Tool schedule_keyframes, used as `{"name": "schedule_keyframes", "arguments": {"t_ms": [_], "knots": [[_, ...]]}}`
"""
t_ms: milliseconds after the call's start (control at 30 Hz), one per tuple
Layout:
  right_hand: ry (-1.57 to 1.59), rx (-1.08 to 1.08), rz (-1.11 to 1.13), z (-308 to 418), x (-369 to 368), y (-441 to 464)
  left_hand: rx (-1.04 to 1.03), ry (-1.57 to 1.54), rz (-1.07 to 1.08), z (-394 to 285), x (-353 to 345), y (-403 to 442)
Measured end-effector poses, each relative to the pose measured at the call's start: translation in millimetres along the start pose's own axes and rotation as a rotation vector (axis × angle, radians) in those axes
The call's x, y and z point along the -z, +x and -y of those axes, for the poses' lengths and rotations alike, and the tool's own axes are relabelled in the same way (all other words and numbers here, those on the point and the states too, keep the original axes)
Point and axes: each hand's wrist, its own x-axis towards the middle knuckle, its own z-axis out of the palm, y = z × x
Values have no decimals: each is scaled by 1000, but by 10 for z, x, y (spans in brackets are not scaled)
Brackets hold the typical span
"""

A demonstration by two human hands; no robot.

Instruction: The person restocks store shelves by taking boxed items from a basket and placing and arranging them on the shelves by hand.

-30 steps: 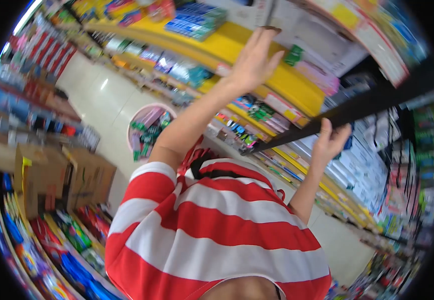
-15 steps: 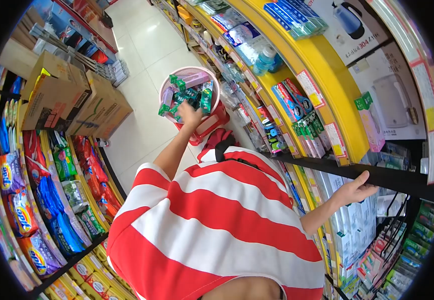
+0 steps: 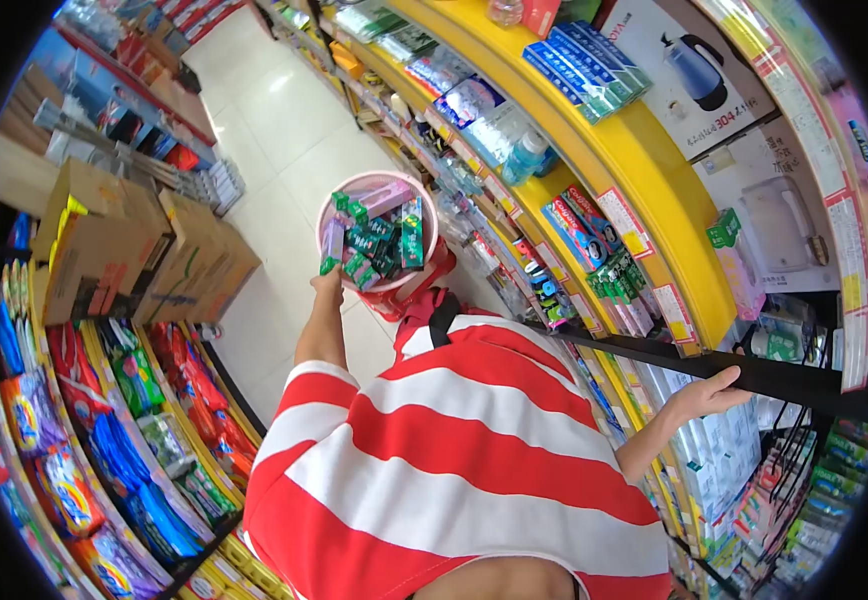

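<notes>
The left hand (image 3: 328,286) is meeting the near edge of a pink basket (image 3: 431,215), right at the end of a purple box (image 3: 333,243); whether its fingers are gripping box or rim is hard to tell. Green boxes (image 3: 372,243) are lying jumbled inside. The right hand (image 3: 706,394) is resting against a black rail (image 3: 789,378) below a yellow shelf (image 3: 692,250). Cardboard cartons (image 3: 104,245) are standing to the left, and detergent bags (image 3: 70,488) are filling the shelves nearby.

a lane of floor (image 3: 272,205) separates the cartons (image 3: 199,250) from the basket (image 3: 352,187); a black bar (image 3: 794,384) interrupts the shelves (image 3: 644,135).
</notes>
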Motion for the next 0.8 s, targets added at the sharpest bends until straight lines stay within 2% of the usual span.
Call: {"name": "schedule_keyframes", "arguments": {"t_ms": [67, 200, 267, 333, 367, 467, 567, 667, 700, 800], "knots": [[-17, -22, -28, 39, -40, -16, 70, -47, -31, -10, -103, 184], [-32, -65, -49, 92, -84, -28, 167, 105, -99, -138, -125, 252], [-9, -63, -67, 95, -97, -31, 215, 51, 8, -211, -104, 222], [-16, -51, -65, 35, -85, -30, 232, 18, 2, -201, -122, 323], [-28, -51, -65, 50, -87, -31, 242, 2, -3, -142, -123, 425], [-86, -44, -77, 72, -96, -35, 276, 90, 175, 101, -172, 1015], [-101, -70, -89, 56, -96, -45, 136, 26, 126, 35, -160, 719], [-117, -61, -101, 70, -106, -34, 105, 70, 287, 96, -134, 933], [-103, -69, -92, 96, -110, -28, 87, 140, 239, 10, -105, 764], [-161, -86, -70, 59, -63, -31, 46, 11, 262, -160, 5, 473]]}}
